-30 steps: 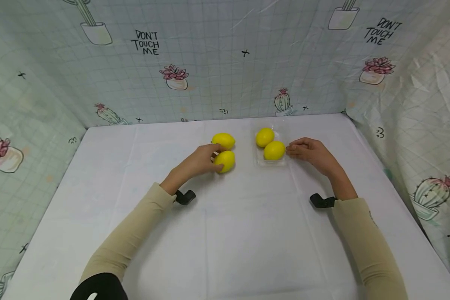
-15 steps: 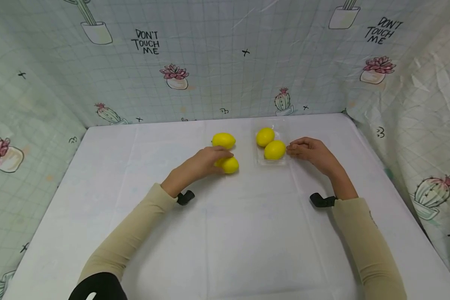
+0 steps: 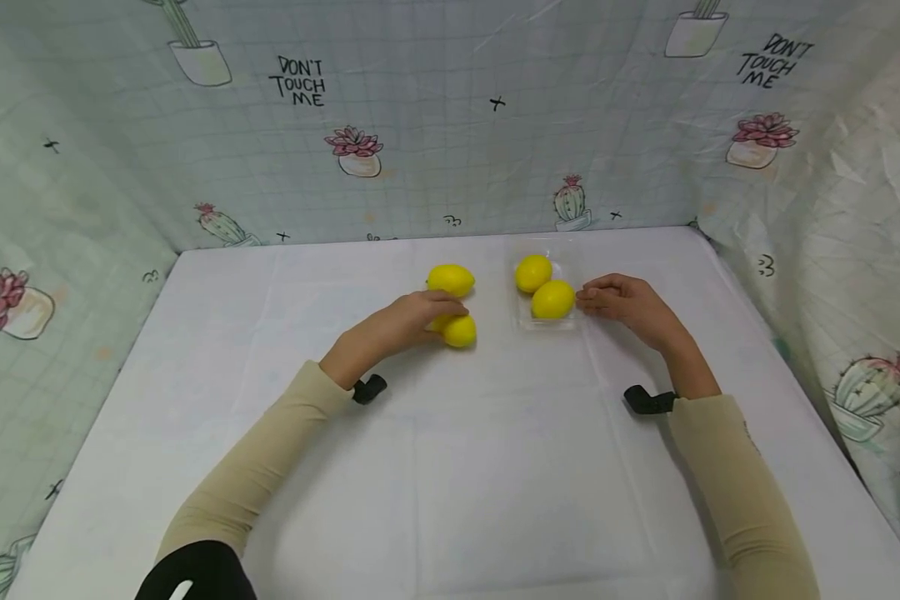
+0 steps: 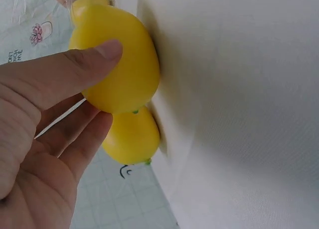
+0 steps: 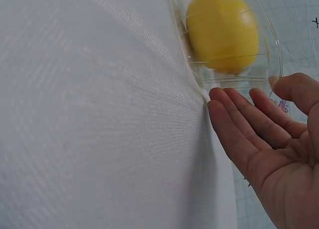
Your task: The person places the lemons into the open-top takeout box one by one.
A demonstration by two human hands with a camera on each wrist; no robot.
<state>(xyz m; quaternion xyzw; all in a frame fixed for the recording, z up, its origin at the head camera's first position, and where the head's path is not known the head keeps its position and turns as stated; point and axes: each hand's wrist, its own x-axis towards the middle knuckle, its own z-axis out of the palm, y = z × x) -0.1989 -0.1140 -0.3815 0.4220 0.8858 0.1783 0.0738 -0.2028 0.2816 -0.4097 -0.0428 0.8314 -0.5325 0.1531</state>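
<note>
My left hand (image 3: 401, 323) grips a yellow lemon (image 3: 461, 332) low over the white table, with the thumb laid across its near side in the left wrist view. Just behind it lies a second lemon (image 3: 451, 280), whose stem end shows green in the left wrist view. To the right, a clear plastic container (image 5: 237, 81) holds two lemons, one at the back (image 3: 533, 272) and one in front (image 3: 552, 299). My right hand (image 3: 630, 308) is at the container's right side, fingers extended, with fingertips and thumb right at its wall and rim.
A white cloth covers the table (image 3: 495, 483). Behind it and along both sides hangs a sheet (image 3: 435, 125) printed with potted plants and lettering. Black wrist mounts (image 3: 648, 400) stick out by both sleeves.
My left hand has closed over the front lemon, which has shifted slightly right. The right hand and the container have stayed in place.
</note>
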